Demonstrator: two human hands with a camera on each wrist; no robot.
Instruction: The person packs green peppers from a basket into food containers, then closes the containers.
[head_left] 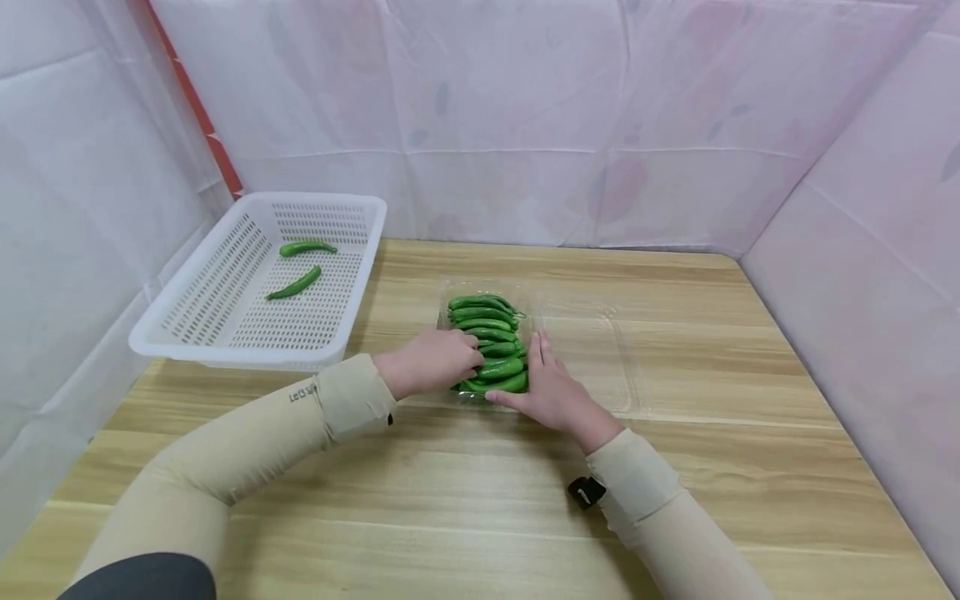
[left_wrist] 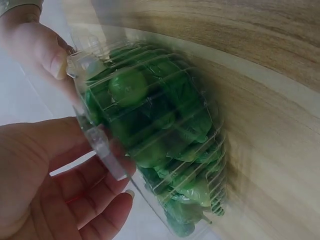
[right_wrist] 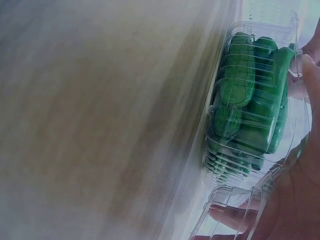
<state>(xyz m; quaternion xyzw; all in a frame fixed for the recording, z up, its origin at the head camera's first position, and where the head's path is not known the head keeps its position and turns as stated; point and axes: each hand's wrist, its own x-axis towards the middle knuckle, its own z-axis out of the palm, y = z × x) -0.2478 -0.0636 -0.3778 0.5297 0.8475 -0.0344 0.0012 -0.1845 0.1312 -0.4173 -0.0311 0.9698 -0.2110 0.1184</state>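
Green chili peppers (head_left: 484, 324) lie in rows inside a clear plastic clamshell box (head_left: 471, 398) at the middle of the table. My left hand (head_left: 437, 361) reaches over the box's left side, its fingers loosely bent and touching the peppers. What lies under those fingertips is partly hidden. My right hand (head_left: 557, 394) rests along the box's right edge, fingers straight and thumb spread at the near corner. In the left wrist view the peppers (left_wrist: 170, 125) show through the ribbed wall; the right wrist view shows the peppers (right_wrist: 250, 100) from the side.
A white slotted basket (head_left: 348, 321) stands at the back left, with a curved green chili pepper (head_left: 296, 284) and another green pepper (head_left: 307, 247) in it. The box's clear lid (head_left: 592, 358) lies folded out to the right. Pale cloth walls (head_left: 510, 125) surround the wooden table (head_left: 420, 517).
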